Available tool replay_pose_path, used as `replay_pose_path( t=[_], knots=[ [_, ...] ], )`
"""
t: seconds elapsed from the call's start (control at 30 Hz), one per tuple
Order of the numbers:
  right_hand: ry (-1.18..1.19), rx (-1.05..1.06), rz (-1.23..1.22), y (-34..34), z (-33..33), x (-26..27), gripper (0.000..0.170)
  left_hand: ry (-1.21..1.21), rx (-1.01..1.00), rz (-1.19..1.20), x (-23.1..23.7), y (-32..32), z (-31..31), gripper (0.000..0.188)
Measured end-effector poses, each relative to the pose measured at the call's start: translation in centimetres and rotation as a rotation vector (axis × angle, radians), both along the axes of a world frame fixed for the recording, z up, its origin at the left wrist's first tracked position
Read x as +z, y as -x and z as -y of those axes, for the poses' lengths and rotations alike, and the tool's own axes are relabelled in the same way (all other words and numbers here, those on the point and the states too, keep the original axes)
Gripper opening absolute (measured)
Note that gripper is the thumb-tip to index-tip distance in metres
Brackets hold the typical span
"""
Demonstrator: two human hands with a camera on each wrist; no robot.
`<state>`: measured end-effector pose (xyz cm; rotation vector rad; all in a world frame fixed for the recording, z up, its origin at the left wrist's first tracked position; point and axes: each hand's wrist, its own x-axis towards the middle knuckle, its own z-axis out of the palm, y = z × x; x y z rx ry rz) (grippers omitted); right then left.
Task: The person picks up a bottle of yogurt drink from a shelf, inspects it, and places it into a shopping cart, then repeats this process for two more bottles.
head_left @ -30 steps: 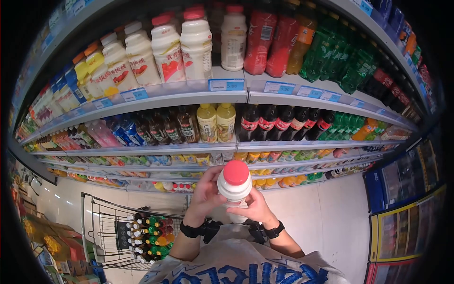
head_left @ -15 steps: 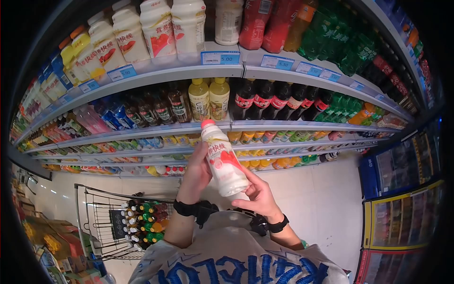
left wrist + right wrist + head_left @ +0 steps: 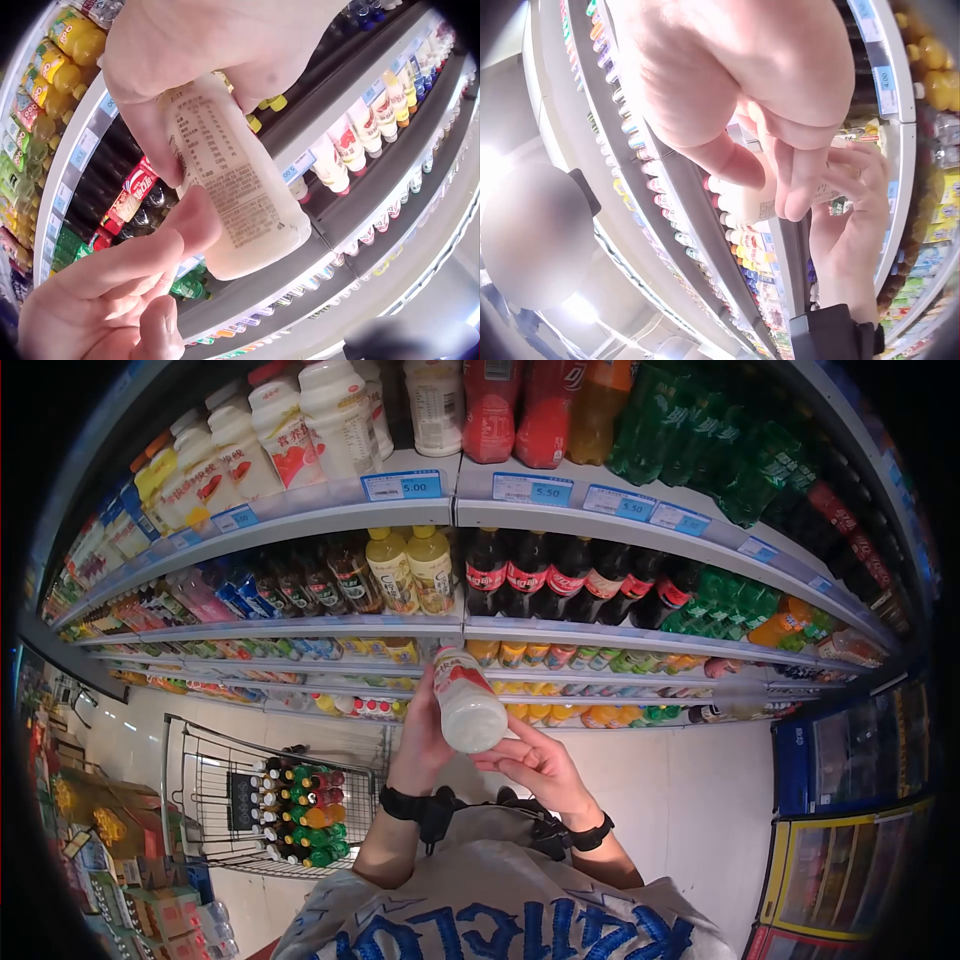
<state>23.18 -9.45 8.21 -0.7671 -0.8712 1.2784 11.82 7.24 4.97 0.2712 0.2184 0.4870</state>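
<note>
Since the earlier frame, you have tipped the white bottle [image 3: 470,705] so that its base faces up toward your head and its neck end points away at the shelves; before, its printed side showed along its length. The shelves have slid a little left in your head view.

Your left hand [image 3: 423,732] is closed around the bottle, holding it, and the left wrist view shows rows of small print on the side between thumb and fingers. Your right hand [image 3: 545,772] is only partly spread, its fingers loosely bent, with fingertips against the bottle near its base. The bottle is in front of your chest, well off the shelves. A black strap [image 3: 408,805] sits on your left wrist and another band [image 3: 590,834] on your right.

Ahead of you, the upper shelf [image 3: 300,508] carries white bottles [image 3: 335,420] at left, red bottles [image 3: 545,420] near the middle and green bottles [image 3: 680,435] to the right, above blue-and-white price labels [image 3: 402,486]. The shelf beneath holds two yellow-capped bottles [image 3: 410,572] beside dark bottles with red labels [image 3: 526,578]. On your left stands a wire cart [image 3: 185,815] with rows of mixed bottles [image 3: 300,810] in it.
</note>
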Motion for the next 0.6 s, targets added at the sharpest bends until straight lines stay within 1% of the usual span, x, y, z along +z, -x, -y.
replay_pose_path(
  t=[0.1,0.17,0.3,0.33,0.43,0.47,0.5,0.6],
  knots=[
    [0.022,0.026,-0.011,-1.4,0.8,-0.4,0.064,0.027,0.085,-0.079,-0.3,-0.6,1.7,0.048],
    [0.036,0.078,0.002,-2.3,1.3,-0.6,0.062,0.002,0.165,-0.219,0.8,-0.8,3.1,0.045],
    [0.078,0.207,0.012,-3.1,1.4,-1.3,0.059,0.018,0.289,-0.224,0.2,0.3,4.9,0.045],
    [0.079,0.250,0.007,-3.1,1.3,-1.5,0.059,0.058,0.335,-0.220,0.3,0.8,5.4,0.045],
    [0.123,0.357,-0.037,-2.4,0.5,-1.9,0.060,0.123,0.452,-0.220,-0.1,3.3,6.6,0.045],
    [0.122,0.408,-0.024,-2.0,0.2,-2.0,0.060,0.149,0.476,-0.218,-0.5,4.4,7.0,0.044],
    [0.121,0.458,-0.011,-1.3,-0.1,-2.1,0.060,0.163,0.544,-0.218,-1.2,5.5,7.4,0.044],
    [0.108,0.602,0.020,1.1,-1.2,-1.6,0.061,0.176,0.656,-0.213,-0.7,9.1,8.9,0.044]
  ],
)
